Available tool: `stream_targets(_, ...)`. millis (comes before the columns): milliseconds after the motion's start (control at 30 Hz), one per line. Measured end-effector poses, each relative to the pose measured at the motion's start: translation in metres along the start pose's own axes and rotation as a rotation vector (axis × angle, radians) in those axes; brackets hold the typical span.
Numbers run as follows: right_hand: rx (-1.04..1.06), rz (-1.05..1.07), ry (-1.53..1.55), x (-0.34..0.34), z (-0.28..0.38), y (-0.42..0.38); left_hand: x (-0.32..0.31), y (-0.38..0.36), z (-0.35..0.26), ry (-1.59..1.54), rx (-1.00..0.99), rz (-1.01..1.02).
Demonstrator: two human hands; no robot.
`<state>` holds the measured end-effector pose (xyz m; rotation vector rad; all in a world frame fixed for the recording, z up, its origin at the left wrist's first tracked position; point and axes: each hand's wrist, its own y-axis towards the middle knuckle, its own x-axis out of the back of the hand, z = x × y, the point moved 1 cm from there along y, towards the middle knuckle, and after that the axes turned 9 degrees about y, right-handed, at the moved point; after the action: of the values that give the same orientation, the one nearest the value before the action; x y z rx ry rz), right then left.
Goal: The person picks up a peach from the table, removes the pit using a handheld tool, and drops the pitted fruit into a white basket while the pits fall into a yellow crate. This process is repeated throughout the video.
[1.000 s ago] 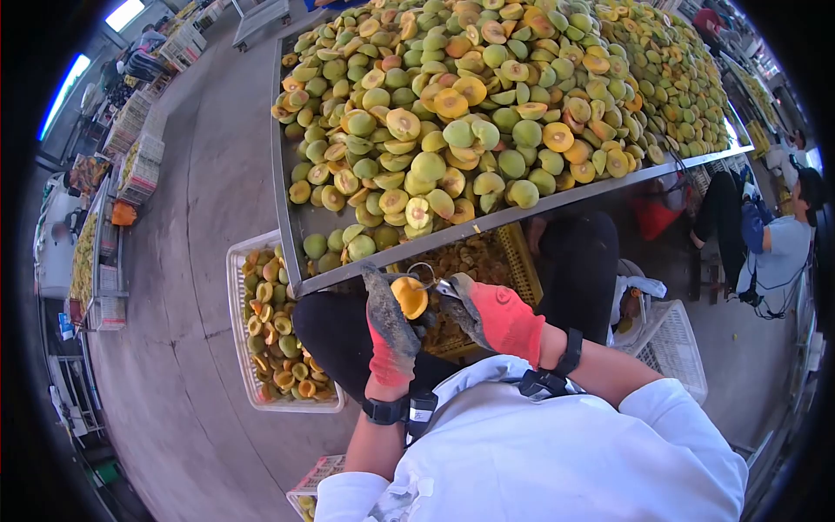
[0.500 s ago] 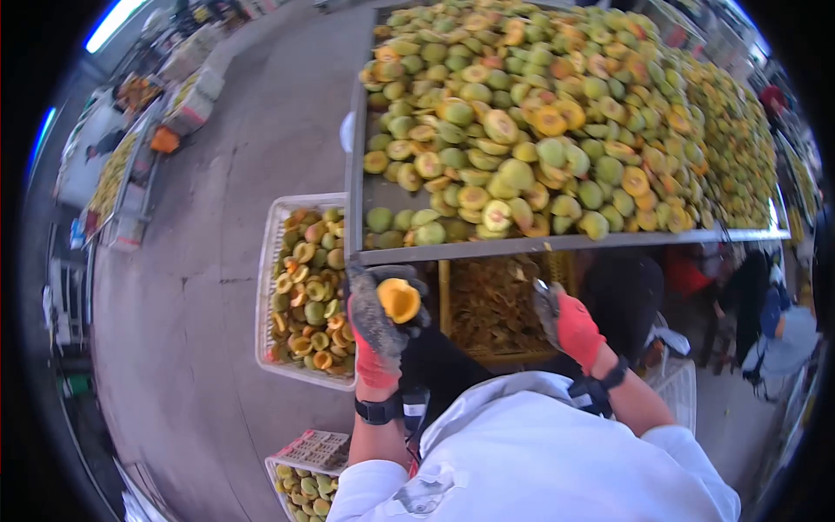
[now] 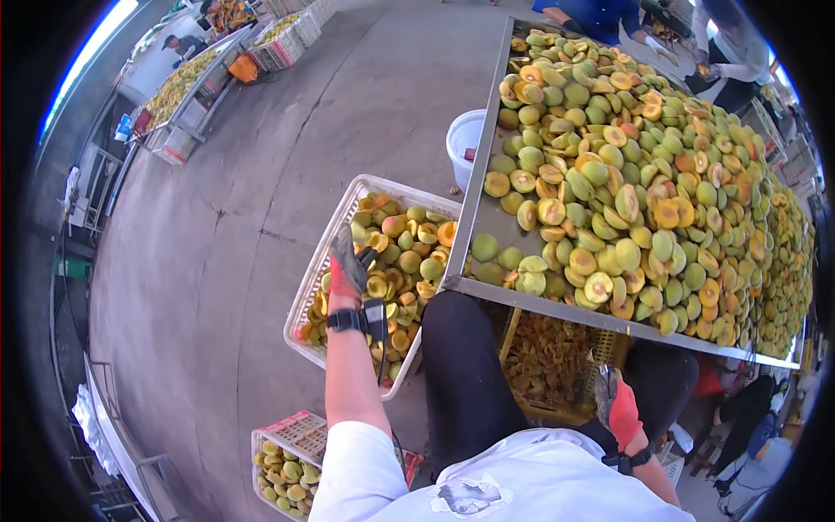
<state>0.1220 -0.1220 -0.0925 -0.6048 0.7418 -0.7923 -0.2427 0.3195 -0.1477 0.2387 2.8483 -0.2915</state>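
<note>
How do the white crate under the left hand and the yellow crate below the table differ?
The white crate stands in the open on the floor beside the table; the yellow crate sits tucked under it. The white one holds green and orange fruit halves, the yellow one small brown bits. The left hand hovers over the white crate only.

We see our gloved left hand (image 3: 346, 268) stretched over the white crate (image 3: 322, 261) of halved fruit (image 3: 402, 261), lying cut-face up just beneath our fingers. Our right hand (image 3: 619, 407) holds near a yellow crate of pits (image 3: 548, 357).
</note>
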Motion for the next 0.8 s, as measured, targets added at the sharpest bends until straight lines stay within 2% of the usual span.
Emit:
stream_targets(67,0.005,0.019,-0.043,-0.003,-0.001,0.004,0.006,0.024,0.009,0.301,0.036,-0.328)
stream_targets(100,0.026,-0.049,-0.020,-0.006,-0.003,0.007,0.009,0.024,0.015,0.297,0.043,-0.335)
stream_targets(167,0.044,-0.122,0.002,-0.001,-0.011,0.012,0.007,0.007,0.029,1.460,-0.057,-0.591)
stream_targets(200,0.008,-0.148,-0.007,0.010,-0.014,0.015,-0.008,-0.012,0.023,1.522,0.067,-0.568)
stream_targets(233,-0.024,-0.173,-0.015,0.015,-0.017,0.020,0.006,-0.018,0.057,1.731,-0.047,-0.567)
stream_targets(300,-0.041,-0.160,-0.027,0.007,-0.013,0.019,0.012,-0.035,0.090,1.890,-0.058,-0.412)
stream_targets(333,-0.064,-0.154,-0.041,0.011,-0.013,0.021,0.016,-0.028,0.098,1.885,-0.050,-0.410)
stream_targets(400,-0.067,-0.176,-0.032,0.012,-0.014,0.028,0.012,-0.019,0.098,1.995,-0.177,-0.397)
stream_targets(433,-0.075,-0.183,-0.048,0.012,-0.013,0.032,0.009,-0.014,0.100,1.992,-0.155,-0.393)
stream_targets(500,-0.075,-0.324,-0.064,-0.007,-0.011,0.036,-0.007,0.013,0.088,1.921,-0.143,-0.484)
stream_targets(533,-0.083,-0.331,-0.075,-0.007,-0.011,0.038,0.004,0.032,0.102,1.558,-0.239,-0.397)
stream_targets(567,-0.094,-0.298,-0.071,-0.004,-0.012,0.040,-0.007,0.042,0.092,1.671,-0.142,-0.354)
stream_targets(667,-0.084,-0.307,-0.070,-0.002,-0.016,0.047,-0.028,0.083,0.078,1.791,-0.133,-0.237)
stream_targets(767,-0.079,-0.351,-0.072,-0.011,-0.015,0.049,-0.035,0.128,0.082,1.736,-0.103,-0.285)
stream_targets(800,-0.095,-0.349,-0.077,-0.014,-0.014,0.049,-0.024,0.145,0.095,1.697,-0.103,-0.397)
